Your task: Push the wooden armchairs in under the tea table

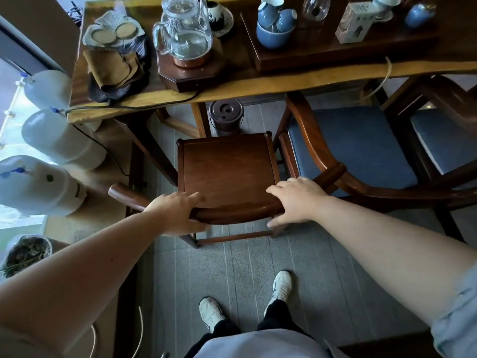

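Note:
A dark wooden armchair (227, 166) with a bare seat stands in front of me, its front edge just short of the tea table (258, 83). My left hand (178, 213) grips the curved back rail at the left. My right hand (296, 200) grips the same rail at the right. A second armchair (356, 148) with a blue cushion stands to the right, partly under the table. A third one (444, 135) shows at the right edge.
A brown lidded pot (225, 116) sits on the floor under the table, ahead of the chair. Large water bottles (51, 135) lie stacked at the left. On the table are a glass kettle (185, 32), blue cups (276, 24) and a cord hanging off the edge. My feet stand on grey carpet.

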Demonstrator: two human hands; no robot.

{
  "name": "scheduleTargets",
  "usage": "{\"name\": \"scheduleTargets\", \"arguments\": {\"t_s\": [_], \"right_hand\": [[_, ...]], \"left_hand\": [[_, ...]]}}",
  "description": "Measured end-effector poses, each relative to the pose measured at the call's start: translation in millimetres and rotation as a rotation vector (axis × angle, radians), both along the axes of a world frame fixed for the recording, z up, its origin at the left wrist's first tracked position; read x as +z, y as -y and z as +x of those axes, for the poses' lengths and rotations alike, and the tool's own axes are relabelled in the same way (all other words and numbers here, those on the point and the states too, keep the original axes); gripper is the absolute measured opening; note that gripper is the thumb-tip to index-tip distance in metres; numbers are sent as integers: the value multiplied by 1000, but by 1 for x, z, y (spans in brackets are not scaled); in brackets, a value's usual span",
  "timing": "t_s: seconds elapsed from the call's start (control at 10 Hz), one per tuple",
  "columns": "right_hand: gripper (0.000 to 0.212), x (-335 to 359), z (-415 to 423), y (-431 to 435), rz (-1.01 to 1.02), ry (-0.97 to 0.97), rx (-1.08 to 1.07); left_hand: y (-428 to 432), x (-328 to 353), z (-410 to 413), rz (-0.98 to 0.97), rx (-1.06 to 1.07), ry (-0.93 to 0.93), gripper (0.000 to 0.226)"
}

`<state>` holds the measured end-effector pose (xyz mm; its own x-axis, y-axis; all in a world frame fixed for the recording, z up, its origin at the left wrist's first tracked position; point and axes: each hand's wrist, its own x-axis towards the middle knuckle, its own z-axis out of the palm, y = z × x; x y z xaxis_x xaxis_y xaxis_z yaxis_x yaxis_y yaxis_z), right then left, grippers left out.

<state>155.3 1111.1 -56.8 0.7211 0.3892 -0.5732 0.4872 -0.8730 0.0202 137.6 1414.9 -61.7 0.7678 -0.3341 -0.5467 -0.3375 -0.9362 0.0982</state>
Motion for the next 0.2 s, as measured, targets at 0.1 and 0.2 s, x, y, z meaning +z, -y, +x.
{"name": "scheduleTargets", "arguments": {"t_s": [0.1, 0.2], "right_hand": [[110, 22, 0, -7, 75, 22, 0], [107, 55, 6, -19, 147, 198, 44]], "left_hand": [[7, 29, -1, -23, -39, 110, 79], [8, 60, 6, -15, -89, 370, 83]]}}
